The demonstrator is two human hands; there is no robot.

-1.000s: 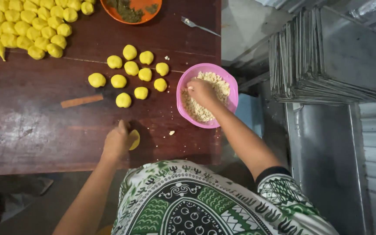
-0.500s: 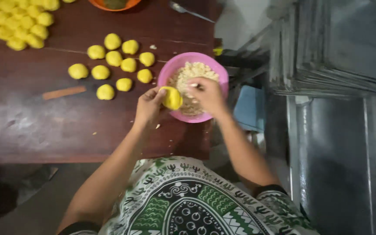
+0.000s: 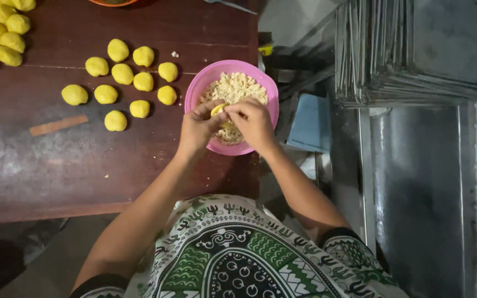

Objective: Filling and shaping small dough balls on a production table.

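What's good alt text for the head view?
Both hands, left hand and right hand, pinch a yellow dough piece over a pink bowl of pale crumbly filling. Yellow dough balls sit left on the dark wooden table.

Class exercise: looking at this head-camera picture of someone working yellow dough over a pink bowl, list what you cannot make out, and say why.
- Yellow dough piece, head view: mostly covered by the left hand and right hand; its shape is unclear.
- Pink bowl: the hands hide its near side.
- Orange dish: cut off by the top edge.
- Metal utensil: only partly in frame.
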